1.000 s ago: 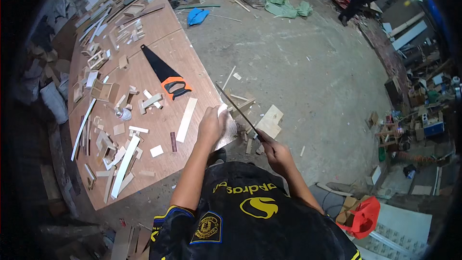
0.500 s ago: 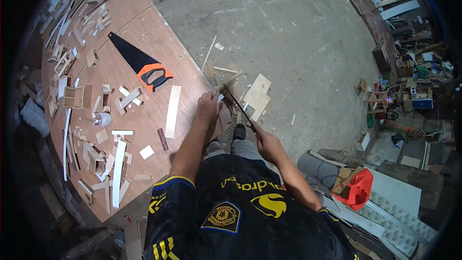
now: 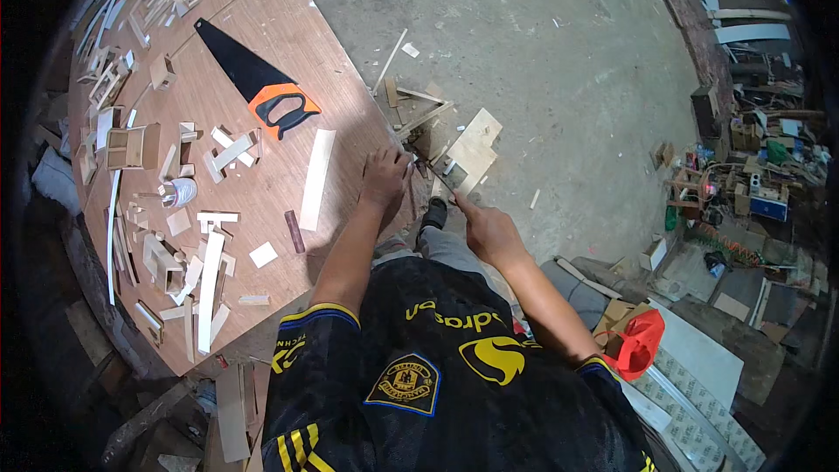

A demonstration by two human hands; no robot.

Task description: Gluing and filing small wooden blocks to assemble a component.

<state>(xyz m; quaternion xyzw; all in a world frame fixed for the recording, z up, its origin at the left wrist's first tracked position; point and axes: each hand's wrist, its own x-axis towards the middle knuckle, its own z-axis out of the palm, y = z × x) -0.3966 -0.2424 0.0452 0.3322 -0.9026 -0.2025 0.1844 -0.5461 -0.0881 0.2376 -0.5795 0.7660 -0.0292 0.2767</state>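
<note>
My left hand point(image 3: 384, 178) is closed at the right edge of the wooden table, with its fingertips around a small pale piece point(image 3: 411, 158), mostly hidden. My right hand point(image 3: 491, 234) grips one end of a long thin dark tool point(image 3: 445, 180), seen nearly edge-on; its kind is unclear. The tool's far end reaches toward the piece at my left fingertips; whether they touch I cannot tell. On the table beyond my left hand lies a handsaw point(image 3: 236, 59) with an orange and black handle. A pale wood strip point(image 3: 317, 182) lies beside my left forearm.
The table point(image 3: 253, 201) carries many small wood blocks, strips and a roll of string point(image 3: 179, 193) on its left. Board offcuts point(image 3: 476, 149) lie on the floor past the table edge. A red bag point(image 3: 641, 343) sits among boards at the lower right.
The dark tool has slid forward and left, and my right hand has moved up closer to my left. My left hand stays at the table edge. The whole view has shifted slightly.
</note>
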